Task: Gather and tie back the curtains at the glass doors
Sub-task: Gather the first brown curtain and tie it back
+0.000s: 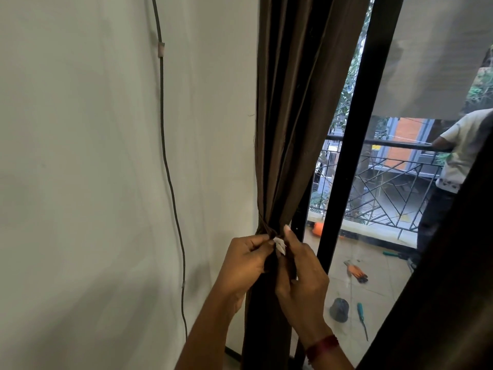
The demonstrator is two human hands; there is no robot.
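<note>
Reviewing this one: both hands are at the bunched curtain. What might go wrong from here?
The left hand and right hand pinch the brown curtain at its gathered waist; if either slips, the folds may spread out. The white tag between the two hands might get trapped in the fastening.

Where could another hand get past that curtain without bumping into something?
Bare wall lies between the hanging cable and the curtain edge. Crowded at the gathered waist: left hand and right hand both pinch its fabric there, with the door frame close on the right.
</note>
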